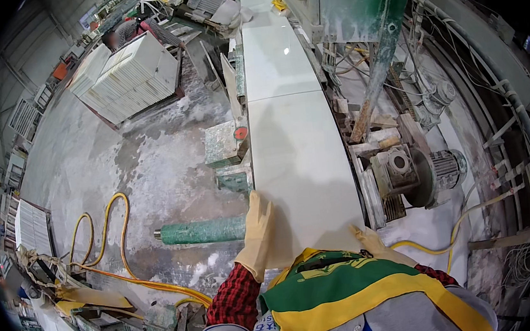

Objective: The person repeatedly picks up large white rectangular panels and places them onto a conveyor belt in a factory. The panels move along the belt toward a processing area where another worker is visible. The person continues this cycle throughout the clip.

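Note:
A long white stone slab (301,168) lies flat on the conveyor line in front of me, with another white slab (276,61) end to end beyond it. Both my hands wear pale cream rubber gloves. My left hand (257,234) grips the near slab's left edge, its fingers pointing away from me. At the right edge, my right hand (376,244) holds the slab near its corner; its wrist is partly behind my green and yellow apron (342,280). The slab's near end is hidden by the apron.
A green roller (202,231) juts out left beside my left hand. A motor with gearbox (417,172) stands to the right. Yellow hoses (128,244) cross the wet floor. Stacked white slabs (133,76) stand far left, with a person (128,31) behind. A green machine (357,0) rises ahead.

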`<act>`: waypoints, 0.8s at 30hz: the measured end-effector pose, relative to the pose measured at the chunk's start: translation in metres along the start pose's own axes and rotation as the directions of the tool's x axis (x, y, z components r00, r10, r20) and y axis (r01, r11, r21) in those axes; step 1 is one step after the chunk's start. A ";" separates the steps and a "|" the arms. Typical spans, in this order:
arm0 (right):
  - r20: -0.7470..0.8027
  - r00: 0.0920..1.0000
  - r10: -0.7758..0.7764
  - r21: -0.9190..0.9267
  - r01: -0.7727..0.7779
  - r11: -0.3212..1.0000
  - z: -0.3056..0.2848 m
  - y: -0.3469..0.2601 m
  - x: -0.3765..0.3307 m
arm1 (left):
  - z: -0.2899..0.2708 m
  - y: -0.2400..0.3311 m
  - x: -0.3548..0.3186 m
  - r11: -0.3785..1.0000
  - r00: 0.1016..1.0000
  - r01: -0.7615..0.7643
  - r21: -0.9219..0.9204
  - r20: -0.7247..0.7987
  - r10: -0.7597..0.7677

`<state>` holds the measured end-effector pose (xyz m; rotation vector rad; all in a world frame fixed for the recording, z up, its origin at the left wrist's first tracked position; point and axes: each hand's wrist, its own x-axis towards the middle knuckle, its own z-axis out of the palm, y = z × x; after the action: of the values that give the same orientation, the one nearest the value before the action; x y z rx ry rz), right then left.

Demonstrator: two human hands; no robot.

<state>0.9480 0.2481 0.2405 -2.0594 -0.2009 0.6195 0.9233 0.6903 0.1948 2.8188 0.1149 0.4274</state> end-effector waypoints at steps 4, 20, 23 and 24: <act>-0.005 0.992 -0.123 -0.105 0.122 0.987 0.000 0.042 0.014 | -0.020 0.021 0.018 0.931 0.988 0.143 -0.336 0.099 -0.116; -0.009 0.942 0.336 -0.221 -0.330 0.918 -0.049 -0.109 -0.030 | -0.082 0.076 0.045 0.743 0.905 0.422 -0.520 0.187 -0.383; 0.036 0.929 0.369 -0.226 -0.353 0.908 -0.051 -0.101 -0.026 | -0.087 0.081 0.053 0.741 0.893 0.444 -0.504 0.187 -0.409; 0.057 0.920 0.388 -0.245 -0.364 0.899 -0.052 -0.095 -0.024 | -0.081 0.081 0.049 0.730 0.898 0.429 -0.532 0.162 -0.409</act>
<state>0.9638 0.2516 0.3507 -2.3135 0.0764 0.9824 0.9486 0.6408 0.3058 2.1278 0.5234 0.2481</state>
